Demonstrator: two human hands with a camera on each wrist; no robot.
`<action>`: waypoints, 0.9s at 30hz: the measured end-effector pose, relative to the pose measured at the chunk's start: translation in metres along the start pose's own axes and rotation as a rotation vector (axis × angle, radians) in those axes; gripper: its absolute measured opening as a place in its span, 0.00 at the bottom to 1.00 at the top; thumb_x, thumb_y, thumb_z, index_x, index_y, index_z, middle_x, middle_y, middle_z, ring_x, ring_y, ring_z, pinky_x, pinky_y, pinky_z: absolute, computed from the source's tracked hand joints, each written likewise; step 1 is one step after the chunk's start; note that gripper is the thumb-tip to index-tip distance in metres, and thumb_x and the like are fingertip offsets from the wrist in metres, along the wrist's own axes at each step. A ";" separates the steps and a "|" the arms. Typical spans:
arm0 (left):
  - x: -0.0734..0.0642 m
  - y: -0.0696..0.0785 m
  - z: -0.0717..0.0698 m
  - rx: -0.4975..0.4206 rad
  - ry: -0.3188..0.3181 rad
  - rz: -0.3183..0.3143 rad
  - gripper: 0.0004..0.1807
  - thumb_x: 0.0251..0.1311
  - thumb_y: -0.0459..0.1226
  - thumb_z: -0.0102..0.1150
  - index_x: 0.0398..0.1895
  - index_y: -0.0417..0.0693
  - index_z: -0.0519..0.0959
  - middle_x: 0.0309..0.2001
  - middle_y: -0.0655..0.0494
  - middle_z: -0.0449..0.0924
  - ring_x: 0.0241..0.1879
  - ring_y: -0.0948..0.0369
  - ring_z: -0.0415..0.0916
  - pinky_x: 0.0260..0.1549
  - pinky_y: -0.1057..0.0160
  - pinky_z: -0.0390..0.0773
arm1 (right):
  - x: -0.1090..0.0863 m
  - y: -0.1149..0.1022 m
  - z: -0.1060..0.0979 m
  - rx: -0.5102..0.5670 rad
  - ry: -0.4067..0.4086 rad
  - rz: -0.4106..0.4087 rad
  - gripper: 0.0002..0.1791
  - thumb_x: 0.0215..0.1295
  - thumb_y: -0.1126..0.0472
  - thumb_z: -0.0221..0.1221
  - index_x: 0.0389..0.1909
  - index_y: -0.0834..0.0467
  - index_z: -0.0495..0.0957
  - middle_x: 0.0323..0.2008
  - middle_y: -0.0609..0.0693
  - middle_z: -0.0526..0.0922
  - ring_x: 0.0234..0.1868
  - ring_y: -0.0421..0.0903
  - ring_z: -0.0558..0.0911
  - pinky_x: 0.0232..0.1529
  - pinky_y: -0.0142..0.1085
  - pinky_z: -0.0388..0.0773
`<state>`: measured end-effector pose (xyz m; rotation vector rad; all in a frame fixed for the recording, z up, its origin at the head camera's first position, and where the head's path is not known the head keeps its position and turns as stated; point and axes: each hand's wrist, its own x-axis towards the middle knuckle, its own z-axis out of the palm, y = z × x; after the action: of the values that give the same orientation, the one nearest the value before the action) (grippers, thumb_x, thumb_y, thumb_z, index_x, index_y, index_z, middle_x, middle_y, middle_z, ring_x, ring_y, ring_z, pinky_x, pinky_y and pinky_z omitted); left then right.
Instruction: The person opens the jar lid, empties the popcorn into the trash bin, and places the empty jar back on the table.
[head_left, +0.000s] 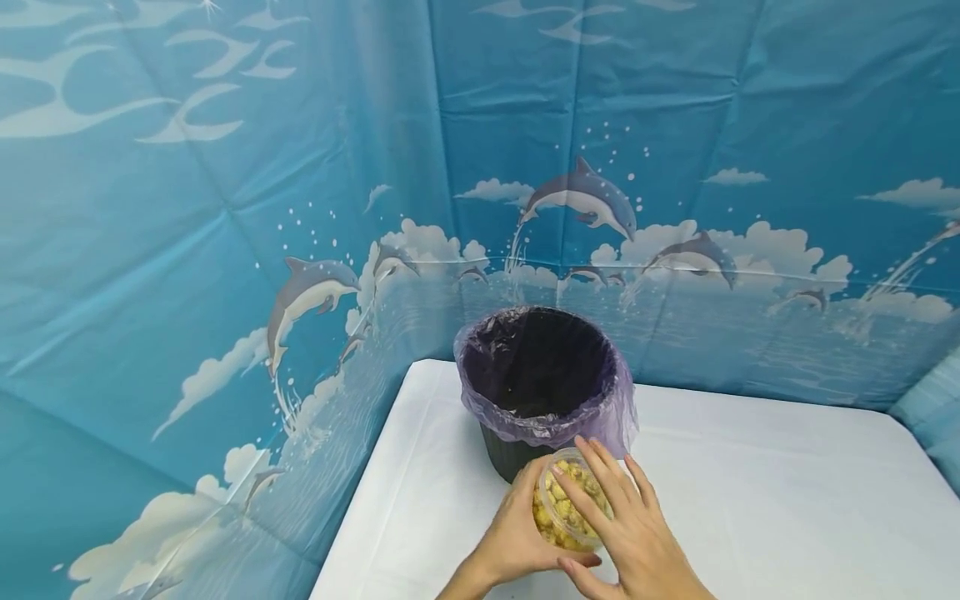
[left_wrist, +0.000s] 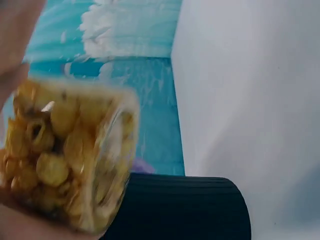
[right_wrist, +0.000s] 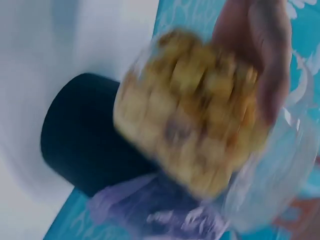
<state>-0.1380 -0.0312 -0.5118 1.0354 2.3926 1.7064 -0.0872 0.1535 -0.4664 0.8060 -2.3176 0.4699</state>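
Observation:
My left hand [head_left: 517,529] holds a clear plastic jar [left_wrist: 65,150] full of small, rounded yellow-brown pieces, gripping it round the side. The jar is tilted, in front of the near side of a trash bin. Over its top, my right hand [head_left: 630,529] grips a clear round lid [right_wrist: 292,165], fingers spread across it and thumb at the near edge. In the right wrist view the jar [right_wrist: 185,115] is blurred, with a left-hand thumb along it. The dark bin [head_left: 506,450] stands upright, lined with a purple plastic bag [head_left: 622,408] folded over its rim.
A white-covered table [head_left: 772,483] extends to the right of the bin. Blue sheeting [head_left: 675,125] printed with dolphins and clouds hangs behind the table and along its left side.

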 end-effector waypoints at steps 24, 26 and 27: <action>-0.002 -0.006 -0.021 -0.263 -0.366 0.130 0.54 0.43 0.26 0.79 0.75 0.43 0.60 0.67 0.39 0.72 0.62 0.68 0.76 0.62 0.65 0.80 | 0.007 0.003 -0.007 0.100 -0.114 -0.203 0.37 0.71 0.32 0.56 0.74 0.49 0.72 0.76 0.57 0.68 0.73 0.49 0.67 0.67 0.39 0.63; 0.004 -0.009 -0.031 -0.368 -0.541 0.046 0.50 0.43 0.20 0.76 0.73 0.39 0.62 0.67 0.35 0.72 0.60 0.71 0.76 0.62 0.66 0.80 | 0.007 0.003 -0.010 0.158 -0.150 -0.242 0.41 0.70 0.29 0.55 0.74 0.51 0.71 0.76 0.59 0.66 0.77 0.48 0.63 0.77 0.37 0.54; 0.006 -0.010 -0.034 -0.368 -0.585 0.021 0.50 0.43 0.19 0.76 0.73 0.39 0.62 0.67 0.35 0.72 0.60 0.72 0.76 0.62 0.67 0.79 | 0.007 0.002 -0.011 0.170 -0.157 -0.241 0.43 0.69 0.27 0.54 0.74 0.52 0.71 0.76 0.60 0.66 0.80 0.49 0.60 0.80 0.37 0.49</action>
<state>-0.1609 -0.0584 -0.5045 1.2699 1.6480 1.4922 -0.0883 0.1573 -0.4540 1.2267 -2.3028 0.5166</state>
